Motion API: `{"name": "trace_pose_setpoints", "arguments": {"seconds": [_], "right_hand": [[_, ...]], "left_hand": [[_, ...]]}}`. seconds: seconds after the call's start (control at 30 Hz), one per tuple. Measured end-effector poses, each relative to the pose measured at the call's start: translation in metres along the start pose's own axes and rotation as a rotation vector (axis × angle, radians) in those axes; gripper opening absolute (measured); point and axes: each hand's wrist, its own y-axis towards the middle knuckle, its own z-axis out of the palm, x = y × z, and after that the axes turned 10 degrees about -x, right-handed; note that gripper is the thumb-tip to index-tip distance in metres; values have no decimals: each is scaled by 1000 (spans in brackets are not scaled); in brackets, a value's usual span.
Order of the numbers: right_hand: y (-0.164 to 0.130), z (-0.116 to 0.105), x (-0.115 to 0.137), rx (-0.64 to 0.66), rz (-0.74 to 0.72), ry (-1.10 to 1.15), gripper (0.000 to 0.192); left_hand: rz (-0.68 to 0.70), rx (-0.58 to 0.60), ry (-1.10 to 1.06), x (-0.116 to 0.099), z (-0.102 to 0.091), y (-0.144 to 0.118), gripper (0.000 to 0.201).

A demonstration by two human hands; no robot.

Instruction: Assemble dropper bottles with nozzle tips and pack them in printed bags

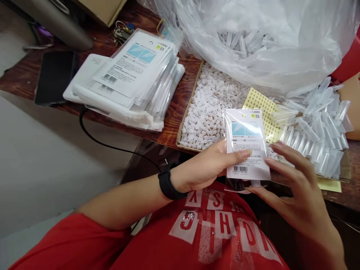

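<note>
In front of my chest I see a clear plastic packet with a printed white card point(247, 144) inside, marked 1,000 and bearing a blue picture and a barcode. My left hand point(222, 159) is closed on its left side, thumb lying across the front. My right hand point(300, 187) is at the lower right corner, index fingertip on the right edge and thumb at the bottom edge; the other fingers are spread. A small translucent piece point(255, 183) shows below the card by my right thumb; I cannot tell what it is.
A stack of similar packets point(126, 63) lies left, by a dark phone point(55, 77) and keys point(122, 33). A shallow cardboard box point(190, 103) holds small white plastic pieces, a yellow sticker sheet point(260, 98) and translucent tubes point(323, 127). Behind it sits a large plastic bag point(267, 71) of tubes.
</note>
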Motion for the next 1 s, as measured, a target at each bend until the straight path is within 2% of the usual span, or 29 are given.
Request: {"name": "trace_pose_setpoints", "arguments": {"seconds": [0.1,0.17,0.33,0.43,0.63,0.67,0.8,0.83,1.0], "right_hand": [[23,-4,4,139,-223,-101,53],[30,0,6,136,-257,-160,49],[30,13,7,136,-268,-139,49],[28,24,9,57,-230,-123,44],[27,44,7,-174,-160,-33,52],[27,44,6,-158,-168,-13,54],[28,33,1,74,-236,35,59],[27,31,1,88,-244,33,58],[19,38,4,-103,-153,73,55]], "left_hand": [[5,77,44,5,1,2,38],[22,75,42,8,2,4,37],[4,57,20,10,0,4,39],[50,38,1,12,1,6,37],[133,19,-51,16,4,8,39],[136,19,-58,17,3,8,39],[82,24,-57,19,-2,6,40],[68,21,-51,19,-3,5,40],[100,7,-28,22,-3,6,46]]}}
